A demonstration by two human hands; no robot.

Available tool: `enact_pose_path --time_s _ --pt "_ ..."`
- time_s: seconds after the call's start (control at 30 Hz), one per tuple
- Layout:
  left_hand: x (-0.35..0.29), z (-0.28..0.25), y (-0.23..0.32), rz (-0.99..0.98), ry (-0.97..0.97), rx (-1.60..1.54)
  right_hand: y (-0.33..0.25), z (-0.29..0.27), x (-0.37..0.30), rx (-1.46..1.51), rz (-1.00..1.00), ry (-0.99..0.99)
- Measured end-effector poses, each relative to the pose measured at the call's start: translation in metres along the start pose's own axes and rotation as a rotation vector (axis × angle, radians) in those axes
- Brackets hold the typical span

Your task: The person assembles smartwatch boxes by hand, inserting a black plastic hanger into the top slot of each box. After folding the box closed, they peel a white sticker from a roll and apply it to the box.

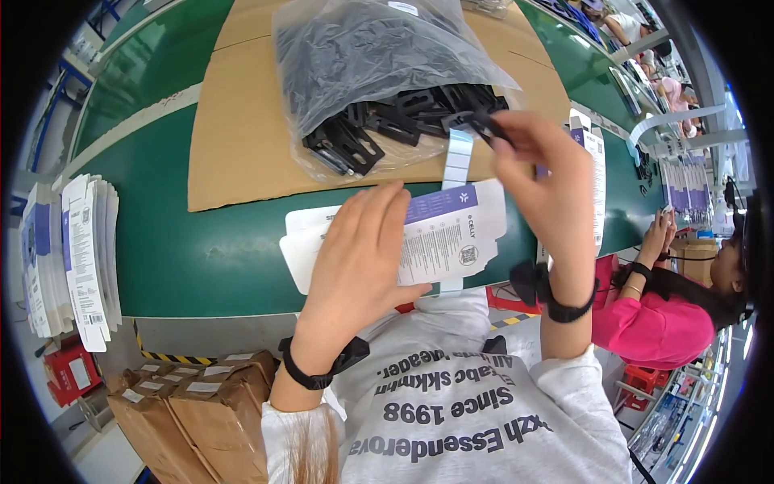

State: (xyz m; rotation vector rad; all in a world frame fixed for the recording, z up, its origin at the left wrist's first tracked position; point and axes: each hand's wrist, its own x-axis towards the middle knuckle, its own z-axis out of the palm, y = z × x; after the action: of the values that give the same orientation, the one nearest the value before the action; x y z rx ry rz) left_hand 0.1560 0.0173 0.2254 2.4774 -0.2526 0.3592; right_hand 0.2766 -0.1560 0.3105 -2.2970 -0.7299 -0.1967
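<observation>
My left hand lies flat on a flattened white-and-purple carton, fingers stretched across it and thumb out near its lower edge. Beneath the carton runs a strip of pale blue-and-white labels; its upper end shows beyond the carton. Between the fingertips of my right hand is a small black plastic piece, partly hidden by the fingers. It is just above the strip's far end, at the mouth of a clear plastic bag. Several slotted black plastic pieces spill from that bag.
The bag rests on a cardboard sheet over the green table. Flat cartons stand stacked at left, with more cartons beyond my right hand. Brown boxes are below the table edge. A person in pink sits at right.
</observation>
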Motion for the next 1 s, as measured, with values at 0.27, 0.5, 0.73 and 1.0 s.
enact_pose_path --time_s 0.27,0.5,0.73,1.0 --pt "-0.013 -0.013 0.013 0.140 0.208 0.063 0.010 -0.051 -0.069 0.519 0.236 0.062" --pt "-0.019 -0.019 0.043 0.032 0.164 -0.024 0.016 -0.049 -0.084 0.784 0.371 -0.128" --pt "-0.016 -0.018 0.055 -0.009 0.120 0.009 0.023 -0.052 -0.088 0.833 0.438 -0.140" --pt "-0.014 -0.016 0.058 0.006 0.104 0.064 0.031 -0.051 -0.095 0.734 0.379 -0.161"
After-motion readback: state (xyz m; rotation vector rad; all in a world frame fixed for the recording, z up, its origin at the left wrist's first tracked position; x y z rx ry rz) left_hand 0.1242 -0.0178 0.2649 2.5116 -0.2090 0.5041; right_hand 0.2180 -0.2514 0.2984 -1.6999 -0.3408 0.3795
